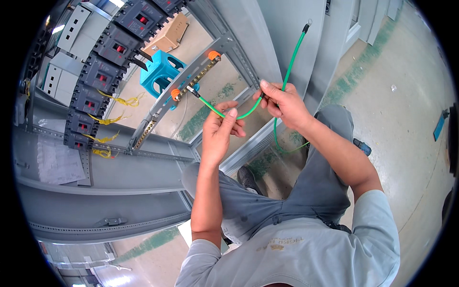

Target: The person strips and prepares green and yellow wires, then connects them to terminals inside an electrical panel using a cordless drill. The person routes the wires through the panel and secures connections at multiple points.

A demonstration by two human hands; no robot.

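Observation:
A short green wire (248, 114) hangs in a shallow curve between my two hands. My left hand (220, 130) is closed on it, thumb against fingers, near the low part of the curve. My right hand (283, 101) pinches its right end, where a black sleeve shows; the very tip is hidden by the fingers. The left end carries a black sleeve and a metal lug (191, 90), close to the brass terminal bar (203, 74) on orange insulators; I cannot tell whether it touches. A longer green wire (292, 62) with a ring lug runs behind my right hand.
Dark circuit breakers (101, 76) with red switches line the cabinet's left side, with yellow wires (126, 101) hanging from them. A blue stool (162, 71) and a cardboard box (169, 33) stand beyond the frame. Grey cabinet panels (282, 43) rise at the right.

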